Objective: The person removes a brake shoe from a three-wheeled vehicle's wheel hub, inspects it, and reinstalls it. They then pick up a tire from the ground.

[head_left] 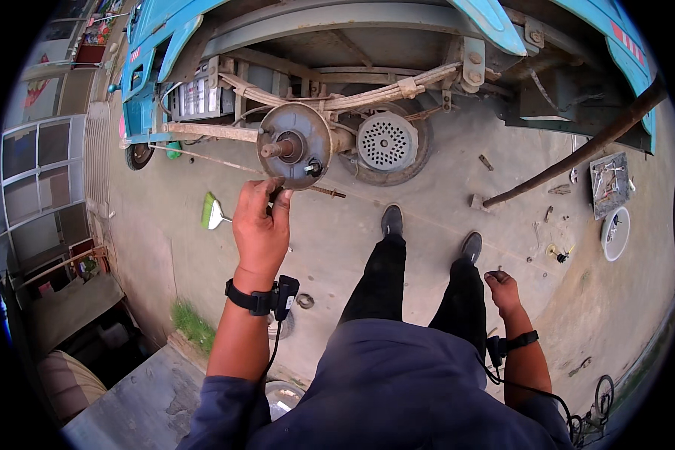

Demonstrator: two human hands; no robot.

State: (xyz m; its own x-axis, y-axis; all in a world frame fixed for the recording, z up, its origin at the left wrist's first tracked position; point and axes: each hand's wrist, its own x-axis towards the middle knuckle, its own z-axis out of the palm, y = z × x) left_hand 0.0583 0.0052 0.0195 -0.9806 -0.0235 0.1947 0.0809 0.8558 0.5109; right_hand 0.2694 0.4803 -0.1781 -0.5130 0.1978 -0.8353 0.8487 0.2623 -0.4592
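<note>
My left hand (262, 221) is raised to the lower edge of a round metal brake backing plate (289, 124) on a vehicle's axle. Its thumb and forefinger come together at the plate's rim; whatever they pinch is hidden. A rusty threaded axle stub (279, 148) sticks out of the plate's middle, with a small dark fitting (313, 167) low on its face. A threaded rod (328, 193) juts out just right of my fingertips. Down by my right leg, my right hand (505, 292) is closed, fingers curled; something dark and small shows at the fingertips, too small to name.
The blue vehicle (495, 22) stands ahead, its leaf spring (382, 94) above a perforated round motor cover (386, 141). A wooden pole (570, 161) slants at right. Beyond lie a tool tray (610, 184) and a white basin (615, 234). A green-bristled broom head (213, 211) lies left.
</note>
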